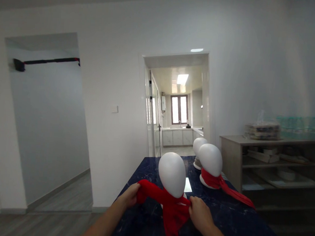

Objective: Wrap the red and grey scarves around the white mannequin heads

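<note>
A white mannequin head (172, 173) stands on the dark blue marbled table (228, 222) right in front of me. A red scarf (173, 208) is wrapped around its neck and hangs down in front. My left hand (130, 195) is closed on the scarf's left end, pulled out to the side. At the knot near the neck, my right hand (200, 213) grips the scarf. Behind stands a second white head (210, 159) wearing its own red scarf (229, 191), and a third bare head (197, 146) is farther back.
A wooden shelf unit (274, 164) with trays and packets stands at the right, close to the table. Beyond the table a doorway (179, 105) opens to a kitchen. Another opening (47, 125) lies at the left over grey floor.
</note>
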Tool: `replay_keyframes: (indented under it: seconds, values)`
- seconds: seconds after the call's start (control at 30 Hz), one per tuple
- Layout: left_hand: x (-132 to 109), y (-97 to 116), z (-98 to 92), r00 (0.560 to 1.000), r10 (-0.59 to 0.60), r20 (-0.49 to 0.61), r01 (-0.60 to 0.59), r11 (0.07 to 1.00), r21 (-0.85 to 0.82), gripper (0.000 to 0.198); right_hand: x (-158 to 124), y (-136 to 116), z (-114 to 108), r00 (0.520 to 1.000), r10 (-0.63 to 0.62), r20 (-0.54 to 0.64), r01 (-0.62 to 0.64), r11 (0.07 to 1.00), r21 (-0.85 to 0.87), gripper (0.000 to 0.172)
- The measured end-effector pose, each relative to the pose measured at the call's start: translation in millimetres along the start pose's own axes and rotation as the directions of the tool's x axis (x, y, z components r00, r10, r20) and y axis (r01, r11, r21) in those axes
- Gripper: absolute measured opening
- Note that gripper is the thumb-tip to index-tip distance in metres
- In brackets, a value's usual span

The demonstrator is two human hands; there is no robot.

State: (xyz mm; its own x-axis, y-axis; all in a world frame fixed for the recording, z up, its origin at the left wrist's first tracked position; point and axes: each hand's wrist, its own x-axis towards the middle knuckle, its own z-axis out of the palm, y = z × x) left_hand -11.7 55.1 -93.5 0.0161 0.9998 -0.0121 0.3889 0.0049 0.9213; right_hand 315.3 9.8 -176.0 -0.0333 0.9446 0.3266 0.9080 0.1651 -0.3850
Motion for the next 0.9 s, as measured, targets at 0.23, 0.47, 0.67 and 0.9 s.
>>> replay_keyframes:
  seconds: [0.23,0.47,0.67,0.9]
  values:
    - [4.8,11.6,-16.9,0.998,0.059,-0.024,-0.048,0.944,0.326,0.009,0.6,1.5,0.0,1.000,-0.009,0.009,0.009,0.999,-0.032,0.024]
    - [4.7,60.5,-58.3,0.939,0.330,0.099,-0.307,0.672,0.674,0.023,0.4,6.8,4.7,0.998,-0.057,0.012,0.058,0.997,-0.060,0.028]
    - [-2.2,78.2,-76.3,0.927,0.369,0.062,-0.308,0.659,0.686,0.025,0.2,8.3,8.0,0.998,-0.069,0.012,0.069,0.995,-0.069,0.030]
    - [-28.1,69.0,-72.9,0.988,0.145,0.058,-0.139,0.986,-0.095,0.012,0.2,9.5,9.8,0.998,-0.068,0.014,0.068,0.996,-0.054,0.028]
